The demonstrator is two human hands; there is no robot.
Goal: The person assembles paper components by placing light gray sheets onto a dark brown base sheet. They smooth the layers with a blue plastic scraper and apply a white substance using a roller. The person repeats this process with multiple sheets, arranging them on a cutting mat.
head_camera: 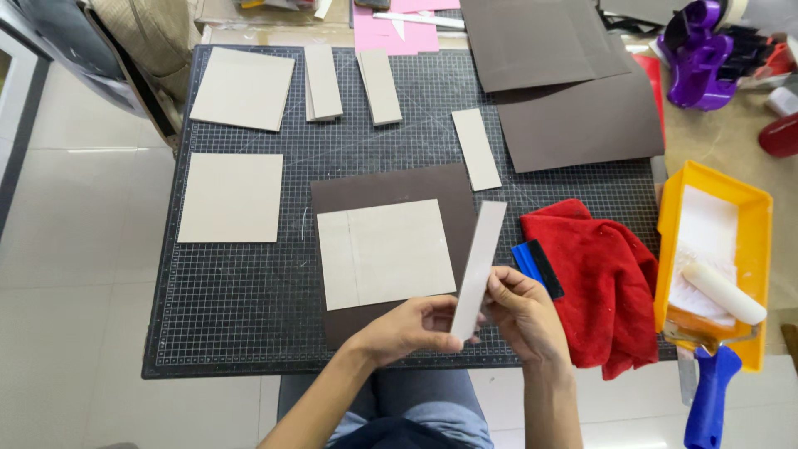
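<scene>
Strip of grey board (480, 264) sits at lower centre of the frame, pinched at its lower end between your left hand (413, 327) and right hand (524, 318); fingers of both are closed on it. Its long axis runs up and slightly right, away from you, over the cutting mat (249, 316). Just left lies a square grey board (386, 252) on brown paper (391, 187); the red cloth (603, 278) lies right.
</scene>
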